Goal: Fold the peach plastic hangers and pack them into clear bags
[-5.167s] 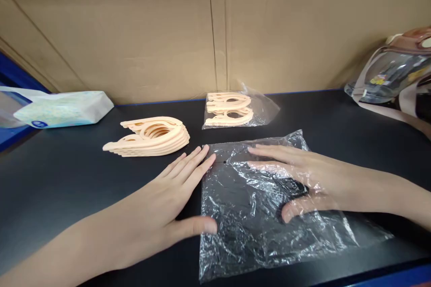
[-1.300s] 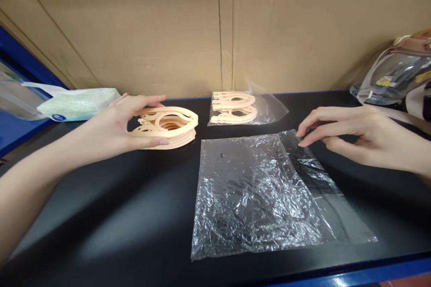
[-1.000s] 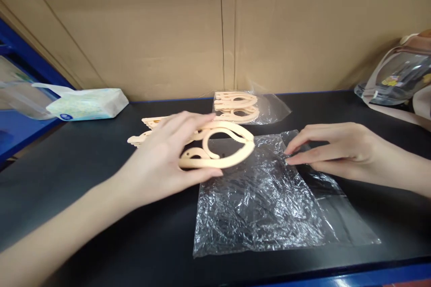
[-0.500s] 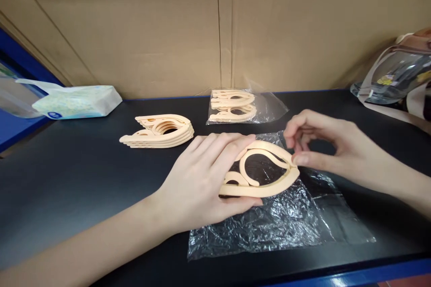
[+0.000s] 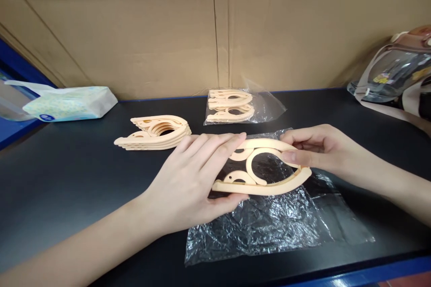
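Observation:
A cream folding hanger [image 5: 266, 189], folded into a leaf shape, is held between my two hands above a clear plastic bag [image 5: 262, 228]. My left hand [image 5: 195, 179] wraps over its left end, thumb below and fingers along the top edge. My right hand [image 5: 323, 148] pinches the upper arm near the pointed right end, thumb in front. Crinkled and flat, the bag lies on the black tabletop. Left of it sits a stack of several matching folded hangers [image 5: 161, 142]. More hangers [image 5: 232, 104] lie inside another clear bag [image 5: 266, 106] farther back.
At the back left lies a pack of tissues [image 5: 72, 103]. A clear bottle [image 5: 393, 74] with a strap stands at the back right. Brown cardboard [image 5: 151, 31] rises behind the black table [image 5: 84, 179], which has a blue edge.
My right hand has closed from the hanger's tip onto its upper arm. The hanger has shifted slightly right, showing more of its left part, while my left hand has slid a little left.

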`<state>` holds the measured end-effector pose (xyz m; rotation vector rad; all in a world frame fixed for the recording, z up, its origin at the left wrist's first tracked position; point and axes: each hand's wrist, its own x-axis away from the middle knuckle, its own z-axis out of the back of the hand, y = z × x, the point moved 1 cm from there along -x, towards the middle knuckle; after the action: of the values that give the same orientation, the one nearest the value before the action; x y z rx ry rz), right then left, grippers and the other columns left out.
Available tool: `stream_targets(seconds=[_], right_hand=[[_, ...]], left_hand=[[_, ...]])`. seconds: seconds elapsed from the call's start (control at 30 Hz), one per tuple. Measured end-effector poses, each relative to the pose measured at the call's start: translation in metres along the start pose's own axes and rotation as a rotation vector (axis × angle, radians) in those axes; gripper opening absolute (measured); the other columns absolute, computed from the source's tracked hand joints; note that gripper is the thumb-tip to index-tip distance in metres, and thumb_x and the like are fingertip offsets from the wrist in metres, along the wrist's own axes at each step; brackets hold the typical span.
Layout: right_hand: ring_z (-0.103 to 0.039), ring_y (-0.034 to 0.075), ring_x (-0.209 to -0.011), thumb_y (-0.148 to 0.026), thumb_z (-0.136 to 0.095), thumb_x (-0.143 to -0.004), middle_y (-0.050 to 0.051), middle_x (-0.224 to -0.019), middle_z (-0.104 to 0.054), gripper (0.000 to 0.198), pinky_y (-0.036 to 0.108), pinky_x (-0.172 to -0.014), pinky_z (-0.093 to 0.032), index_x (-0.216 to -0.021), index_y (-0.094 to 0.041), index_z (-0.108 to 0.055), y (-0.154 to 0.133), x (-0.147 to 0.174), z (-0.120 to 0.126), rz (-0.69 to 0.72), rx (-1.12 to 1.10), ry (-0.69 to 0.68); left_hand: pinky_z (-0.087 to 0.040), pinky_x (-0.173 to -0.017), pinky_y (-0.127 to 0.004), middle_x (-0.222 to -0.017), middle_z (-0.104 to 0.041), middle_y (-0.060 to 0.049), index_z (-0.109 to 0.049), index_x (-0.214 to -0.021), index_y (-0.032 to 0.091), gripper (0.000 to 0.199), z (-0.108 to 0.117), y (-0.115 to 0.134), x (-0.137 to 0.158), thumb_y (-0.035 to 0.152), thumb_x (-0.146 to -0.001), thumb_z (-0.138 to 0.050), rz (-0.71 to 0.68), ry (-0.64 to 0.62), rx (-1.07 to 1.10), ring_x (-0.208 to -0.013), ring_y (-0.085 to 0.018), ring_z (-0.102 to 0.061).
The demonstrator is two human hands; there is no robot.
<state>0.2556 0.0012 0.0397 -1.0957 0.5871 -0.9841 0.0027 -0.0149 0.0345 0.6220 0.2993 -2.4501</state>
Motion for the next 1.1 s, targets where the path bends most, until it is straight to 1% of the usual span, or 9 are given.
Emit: stream_targets(seconds=[0.17, 0.27, 0.37, 0.47, 0.57, 0.7, 0.87, 1.0, 1.1], right_hand=[[-0.050, 0.010, -0.058, -0.045, -0.068, -0.083, -0.004, -0.063, -0.053, 0.029, 0.022, -0.052, -0.039, -0.070, -0.019, -0.064, -0.001, 0.002, 0.000, 0.078, 0.080, 0.014], [-0.064, 0.017, -0.081, -0.042, -0.067, -0.085, 0.001, -0.091, -0.066, 0.024, 0.027, -0.067, -0.052, -0.101, -0.024, -0.066, -0.004, 0.006, -0.003, 0.221, 0.214, 0.052], [-0.060, 0.026, -0.115, -0.041, -0.075, -0.079, 0.007, -0.130, -0.058, 0.069, 0.035, -0.089, -0.054, -0.140, -0.031, -0.044, -0.004, 0.011, -0.009, 0.439, 0.504, 0.079], [-0.054, 0.028, -0.124, -0.040, -0.073, -0.081, 0.010, -0.138, -0.052, 0.075, 0.038, -0.096, -0.052, -0.146, -0.030, -0.035, -0.002, 0.015, -0.015, 0.620, 0.744, 0.086], [-0.053, 0.028, -0.126, -0.038, -0.070, -0.085, 0.011, -0.139, -0.051, 0.071, 0.038, -0.098, -0.052, -0.146, -0.027, -0.034, -0.003, 0.017, -0.016, 0.689, 0.795, 0.096], [-0.060, 0.027, -0.118, -0.042, -0.071, -0.082, 0.008, -0.135, -0.057, 0.074, 0.036, -0.094, -0.055, -0.146, -0.028, -0.037, -0.010, 0.018, 0.002, 0.586, 0.762, 0.136], [-0.068, 0.023, -0.101, -0.052, -0.068, -0.081, 0.001, -0.128, -0.065, 0.067, 0.031, -0.085, -0.056, -0.143, -0.036, -0.048, -0.006, 0.024, 0.071, 0.422, 0.849, 0.289], [-0.070, 0.023, -0.094, -0.066, -0.070, -0.070, 0.000, -0.118, -0.070, 0.069, 0.034, -0.076, -0.057, -0.133, -0.040, -0.059, 0.012, 0.033, 0.119, 0.265, 0.916, 0.253], [-0.070, 0.026, -0.095, -0.064, -0.074, -0.065, 0.002, -0.118, -0.070, 0.069, 0.037, -0.072, -0.058, -0.128, -0.040, -0.062, 0.022, 0.035, 0.126, 0.207, 0.920, 0.147]], left_hand=[[-0.043, -0.091, -0.041, -0.126, -0.064, -0.016, -0.043, -0.136, 0.005, 0.059, 0.004, -0.005, 0.003, 0.034, -0.087, -0.060, -0.092, 0.029, -0.123, -0.109, -0.029, -0.061], [-0.044, -0.088, -0.041, -0.123, -0.065, -0.017, -0.045, -0.135, 0.004, 0.061, 0.006, -0.006, 0.005, 0.036, -0.086, -0.061, -0.122, 0.072, -0.154, -0.105, -0.029, -0.062], [-0.045, -0.089, -0.040, -0.122, -0.065, -0.018, -0.047, -0.133, 0.002, 0.061, 0.005, -0.004, 0.006, 0.037, -0.085, -0.062, -0.100, 0.096, -0.121, -0.107, -0.028, -0.062], [-0.045, -0.089, -0.039, -0.122, -0.065, -0.017, -0.048, -0.133, 0.002, 0.061, 0.004, -0.001, 0.006, 0.038, -0.086, -0.063, -0.081, 0.102, -0.094, -0.107, -0.026, -0.062], [-0.044, -0.091, -0.038, -0.123, -0.065, -0.015, -0.046, -0.135, 0.005, 0.064, 0.005, 0.001, 0.006, 0.044, -0.088, -0.063, -0.059, 0.095, -0.071, -0.109, -0.025, -0.062], [-0.041, -0.105, -0.034, -0.142, -0.052, -0.015, -0.031, -0.147, 0.009, 0.085, 0.004, -0.006, 0.008, 0.064, -0.087, -0.056, 0.032, -0.054, 0.063, -0.127, -0.025, -0.052], [-0.031, -0.118, -0.036, -0.160, -0.028, -0.013, -0.020, -0.153, 0.013, 0.081, -0.002, -0.022, 0.011, 0.060, -0.094, -0.047, 0.093, -0.273, 0.162, -0.146, -0.024, -0.031], [-0.028, -0.120, -0.043, -0.161, -0.025, -0.015, -0.023, -0.153, 0.011, 0.077, -0.007, -0.027, 0.011, 0.059, -0.096, -0.042, 0.133, -0.355, 0.185, -0.148, -0.027, -0.026], [-0.025, -0.121, -0.049, -0.161, -0.025, -0.017, -0.023, -0.153, 0.008, 0.081, -0.013, -0.029, 0.013, 0.063, -0.095, -0.041, 0.136, -0.393, 0.198, -0.148, -0.030, -0.023]])
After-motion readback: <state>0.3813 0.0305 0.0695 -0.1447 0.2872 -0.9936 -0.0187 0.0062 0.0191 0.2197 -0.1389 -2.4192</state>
